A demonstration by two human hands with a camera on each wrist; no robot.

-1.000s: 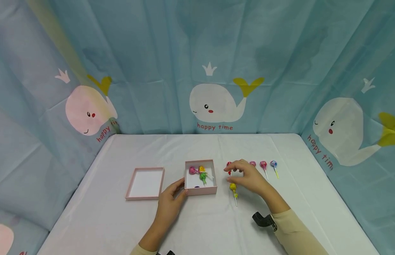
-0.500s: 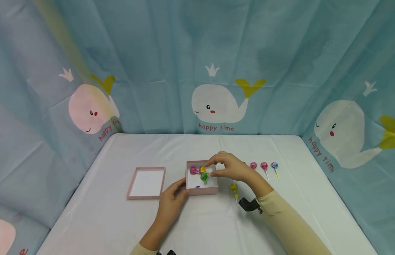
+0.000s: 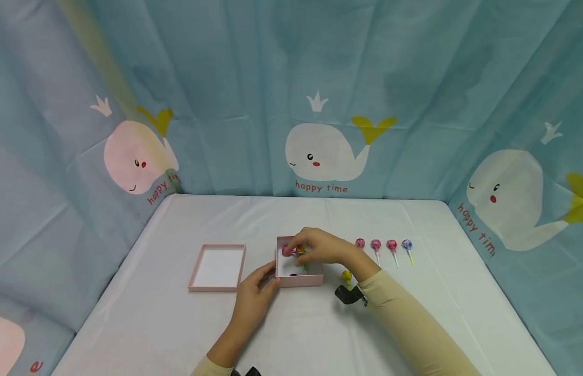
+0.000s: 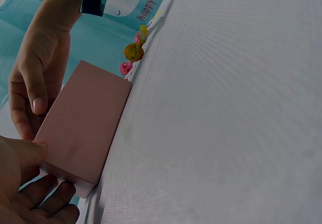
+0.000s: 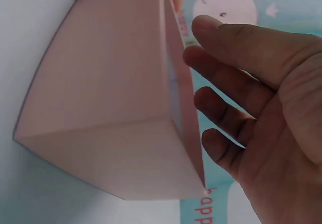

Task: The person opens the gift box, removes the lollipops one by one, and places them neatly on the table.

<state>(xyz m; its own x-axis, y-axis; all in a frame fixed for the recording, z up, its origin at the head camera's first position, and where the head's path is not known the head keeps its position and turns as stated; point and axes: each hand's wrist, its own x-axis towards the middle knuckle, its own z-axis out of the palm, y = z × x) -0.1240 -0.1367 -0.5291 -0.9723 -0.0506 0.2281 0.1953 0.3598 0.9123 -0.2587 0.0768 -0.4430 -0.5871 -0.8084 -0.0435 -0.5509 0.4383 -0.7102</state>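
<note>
My left hand (image 3: 253, 302) holds the near left corner of an open pink box (image 3: 301, 281), its thumb at the front wall and its fingers along the side. The right hand (image 3: 322, 247) reaches over the box from the right, fingertips inside, thumb and fingers apart. In the right wrist view the right hand's fingers (image 5: 221, 105) stand at the rim with nothing visible between them. Within the box lie a pink lollipop (image 3: 286, 251) and a yellow lollipop (image 3: 301, 250). A green one is mostly covered by the hand, and a purple one (image 3: 293, 274) barely shows.
Left of the box lies its shallow pink lid (image 3: 216, 289). To the right, several lollipops form a row, ending in a blue one (image 3: 407, 244). A yellow-wrapped lollipop (image 3: 346, 275) lies nearer, partly behind the right wrist camera (image 3: 349, 295). A whale-print curtain surrounds the white table.
The right hand has moved left, from above the lollipops on the table to inside the box. My left hand has kept its hold on the box.
</note>
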